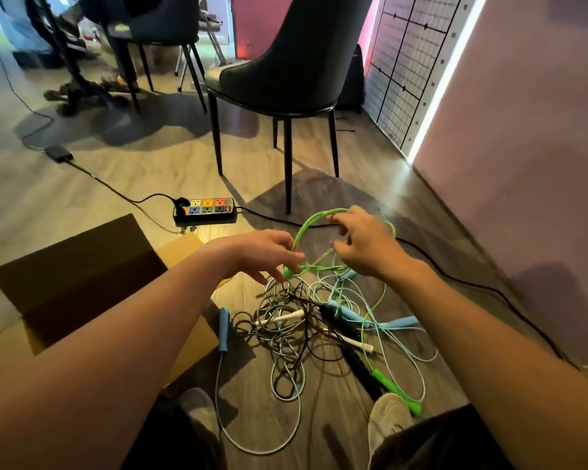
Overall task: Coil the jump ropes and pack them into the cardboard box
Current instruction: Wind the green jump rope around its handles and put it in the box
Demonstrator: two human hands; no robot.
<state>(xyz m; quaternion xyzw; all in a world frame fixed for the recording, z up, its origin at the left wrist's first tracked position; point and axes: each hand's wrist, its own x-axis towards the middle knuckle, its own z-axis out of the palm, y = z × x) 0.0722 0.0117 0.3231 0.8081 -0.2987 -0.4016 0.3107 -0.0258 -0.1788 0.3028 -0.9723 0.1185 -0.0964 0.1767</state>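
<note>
At centre frame the left hand and right hand both pinch a looped green jump rope, held above the tangled pile of other jump ropes on the wood floor, with the open cardboard box at lower left, near a multicoloured power strip.

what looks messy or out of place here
The jump ropes lie tangled in one heap on the floor, cords of several colours crossing. Only the green rope is partly coiled, held between left hand and right hand.
</note>
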